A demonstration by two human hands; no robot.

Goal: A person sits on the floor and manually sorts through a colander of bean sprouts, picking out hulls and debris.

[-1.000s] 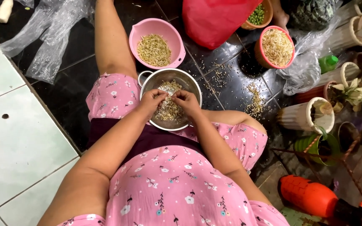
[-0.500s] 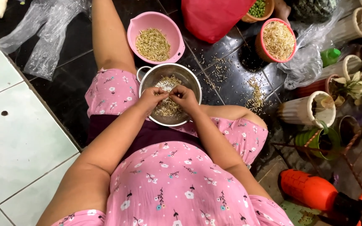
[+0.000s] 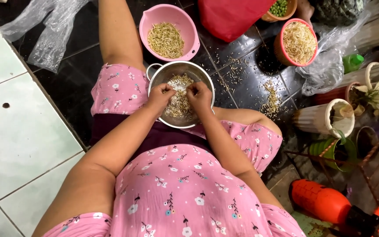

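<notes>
A metal colander [image 3: 178,71] with bean sprouts [image 3: 178,103] rests on my lap between my knees. My left hand [image 3: 161,95] and my right hand [image 3: 199,95] hover over it, fingertips pinched together on a small sprout held between them. Just beyond the colander stands a pink bowl [image 3: 170,15] holding more sprouts. I sit on the floor in pink flowered clothes.
A second pink bowl of sprouts [image 3: 297,41] stands at the upper right by a red cloth [image 3: 233,15] and a bowl of green peas [image 3: 279,8]. Scraps [image 3: 270,98] litter the dark tiles. Clear plastic bags [image 3: 44,26] lie upper left; pots [image 3: 325,118] and an orange sprayer [image 3: 321,202] crowd the right.
Both hands have shifted slightly over the colander while picking at the sprouts. The view has drifted a little; nothing else moved.
</notes>
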